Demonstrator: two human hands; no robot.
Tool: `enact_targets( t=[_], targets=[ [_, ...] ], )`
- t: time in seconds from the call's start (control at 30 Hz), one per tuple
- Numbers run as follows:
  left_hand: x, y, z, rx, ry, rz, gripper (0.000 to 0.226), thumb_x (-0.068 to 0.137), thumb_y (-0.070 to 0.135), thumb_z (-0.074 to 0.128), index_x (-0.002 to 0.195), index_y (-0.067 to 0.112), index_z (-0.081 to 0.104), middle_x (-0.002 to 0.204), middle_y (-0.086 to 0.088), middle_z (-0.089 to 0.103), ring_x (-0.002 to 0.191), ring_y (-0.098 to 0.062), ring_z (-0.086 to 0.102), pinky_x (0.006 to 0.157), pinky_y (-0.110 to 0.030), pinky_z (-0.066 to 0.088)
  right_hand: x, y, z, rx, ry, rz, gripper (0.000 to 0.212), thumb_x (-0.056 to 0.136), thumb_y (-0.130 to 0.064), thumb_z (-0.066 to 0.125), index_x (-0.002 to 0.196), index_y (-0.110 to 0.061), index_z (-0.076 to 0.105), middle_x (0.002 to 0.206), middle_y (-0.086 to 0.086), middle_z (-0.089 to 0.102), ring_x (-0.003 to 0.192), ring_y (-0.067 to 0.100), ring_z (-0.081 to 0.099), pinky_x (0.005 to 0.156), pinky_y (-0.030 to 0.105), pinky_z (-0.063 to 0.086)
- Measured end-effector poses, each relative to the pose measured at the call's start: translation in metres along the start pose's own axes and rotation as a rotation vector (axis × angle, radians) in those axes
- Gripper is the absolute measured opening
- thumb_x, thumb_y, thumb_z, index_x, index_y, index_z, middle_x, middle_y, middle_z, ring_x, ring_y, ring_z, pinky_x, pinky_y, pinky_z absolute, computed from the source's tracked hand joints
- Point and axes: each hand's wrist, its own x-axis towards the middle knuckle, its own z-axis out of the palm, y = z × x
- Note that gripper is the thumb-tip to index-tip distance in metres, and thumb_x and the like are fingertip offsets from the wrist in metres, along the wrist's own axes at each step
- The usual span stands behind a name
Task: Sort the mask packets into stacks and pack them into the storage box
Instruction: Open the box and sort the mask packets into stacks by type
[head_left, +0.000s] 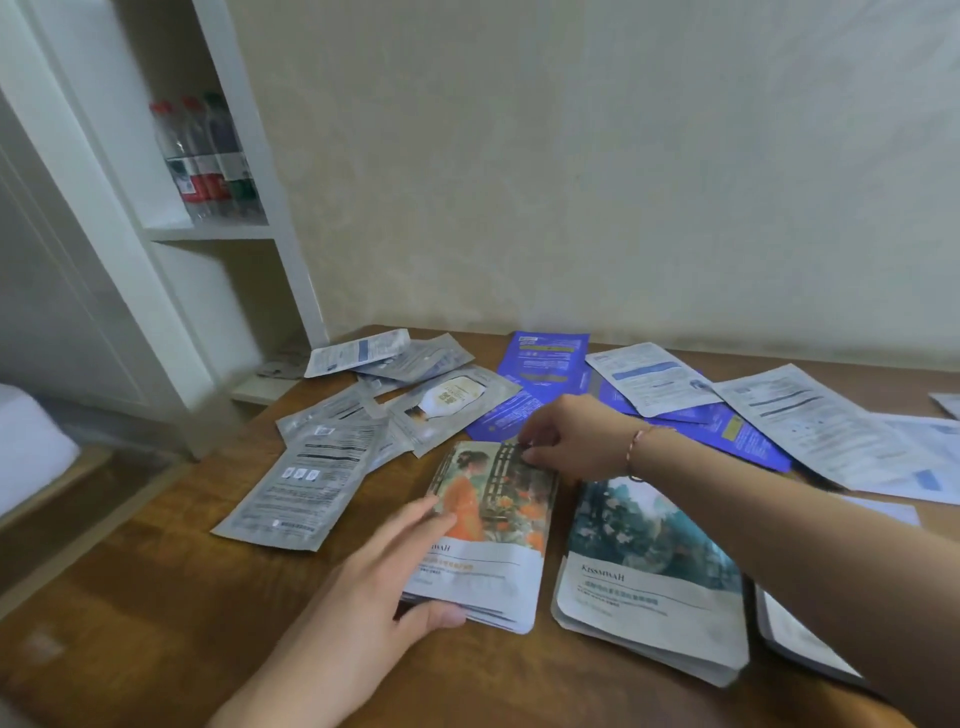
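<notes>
A stack of mask packets with an orange-dressed figure (498, 519) lies near the middle of the wooden table (171, 613). My left hand (384, 577) rests on the stack's left edge, fingers straight on top and thumb at the near corner. My right hand (566, 441) pinches the stack's far right corner. To the right lies a stack of teal floral packets (649, 571). Silver-grey packets (311, 473) are scattered at the left, blue packets (545, 358) at the back, and white packets (810, 415) at the right. No storage box is in view.
A dark phone or tablet (800, 644) lies at the table's right front edge, partly under my right forearm. A white shelf unit (208, 234) with several water bottles (208, 156) stands at the left. A wall closes the back.
</notes>
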Motion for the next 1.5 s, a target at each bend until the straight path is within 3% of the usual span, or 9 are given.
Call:
enact_targets(
  t=[0.2,0.43,0.6,0.8,0.87,0.97,1.13,1.27,1.5],
  targets=[
    [0.007,0.005,0.004,-0.063,0.039,-0.068,0.082,0.077,0.041,0.077,0.145,0.046,0.033,0.140,0.048,0.012,0.124,0.028,0.018,0.108,-0.014,0.024,-0.005,0.006,0.004,0.057,0.057,0.045,0.029,0.091,-0.031,0.060,0.116,-0.018,0.067,0.114,0.001,0.068,0.105,0.020,0.061,0.086,0.025,0.046],
    [0.004,0.003,-0.005,-0.006,0.008,-0.242,0.112,0.059,0.070,0.074,0.147,0.055,0.008,0.155,0.027,0.017,0.147,-0.010,0.013,0.119,-0.043,0.018,-0.025,0.014,-0.005,0.061,0.061,0.077,0.042,0.093,-0.041,0.057,0.128,-0.019,0.058,0.118,0.001,0.067,0.110,0.021,0.059,0.094,0.029,0.046],
    [0.006,0.014,-0.005,-0.063,0.069,-0.225,0.105,0.065,0.062,0.075,0.150,0.045,0.016,0.151,0.024,0.032,0.142,-0.011,0.025,0.118,-0.042,0.018,-0.031,0.009,0.006,-0.023,0.040,0.058,0.040,0.092,-0.046,0.056,0.122,-0.018,0.060,0.101,0.001,0.060,0.097,0.024,0.057,0.074,0.024,0.036],
    [-0.002,0.046,-0.001,0.172,0.094,-0.112,0.110,0.065,0.077,0.062,0.149,0.051,-0.005,0.156,0.029,-0.015,0.144,0.000,-0.012,0.119,-0.040,0.008,-0.058,0.043,-0.018,-0.011,0.148,0.235,0.053,0.090,-0.049,0.056,0.133,-0.019,0.053,0.124,0.004,0.061,0.115,0.023,0.054,0.094,0.031,0.043],
    [-0.002,0.076,0.011,0.282,0.135,0.183,0.091,0.072,0.081,0.050,0.148,0.052,0.009,0.156,0.028,-0.006,0.140,0.005,-0.015,0.117,-0.035,0.004,-0.074,0.050,-0.017,-0.090,0.115,0.250,0.056,0.091,-0.055,0.051,0.135,-0.021,0.050,0.129,0.006,0.056,0.122,0.025,0.048,0.099,0.035,0.041],
    [0.013,0.101,0.038,0.444,0.064,0.481,0.070,0.085,0.077,0.035,0.143,0.039,0.036,0.154,0.009,0.032,0.143,-0.014,0.021,0.120,-0.039,0.003,-0.098,0.046,-0.009,-0.271,0.002,0.194,0.065,0.092,-0.063,0.036,0.146,-0.028,0.031,0.145,0.003,0.041,0.132,0.027,0.036,0.107,0.045,0.034],
    [0.028,0.096,0.049,0.513,0.023,0.452,0.070,0.083,0.080,0.028,0.140,0.040,0.040,0.148,0.004,0.046,0.140,-0.021,0.036,0.116,-0.059,0.005,-0.140,0.041,-0.024,-0.447,-0.132,0.123,0.089,0.084,-0.077,0.029,0.154,-0.031,0.000,0.162,-0.005,0.006,0.148,0.022,0.004,0.118,0.051,0.010],
    [0.029,0.092,0.048,0.593,0.017,0.422,0.076,0.083,0.080,0.029,0.128,0.026,0.057,0.132,0.002,0.062,0.136,-0.025,0.044,0.108,-0.068,0.008,-0.158,0.041,-0.027,-0.417,-0.208,0.107,0.108,0.073,-0.086,0.037,0.154,-0.028,-0.004,0.162,-0.007,-0.001,0.149,0.014,0.000,0.119,0.051,0.006],
    [0.033,0.092,0.052,0.642,0.058,0.416,0.066,0.080,0.078,0.030,0.112,0.033,0.066,0.115,0.006,0.070,0.131,-0.026,0.050,0.108,-0.070,0.005,-0.155,0.046,-0.010,-0.462,-0.256,0.083,0.122,0.061,-0.094,0.040,0.152,-0.028,-0.007,0.162,-0.001,-0.004,0.149,0.021,-0.001,0.116,0.060,0.002]
  ],
)
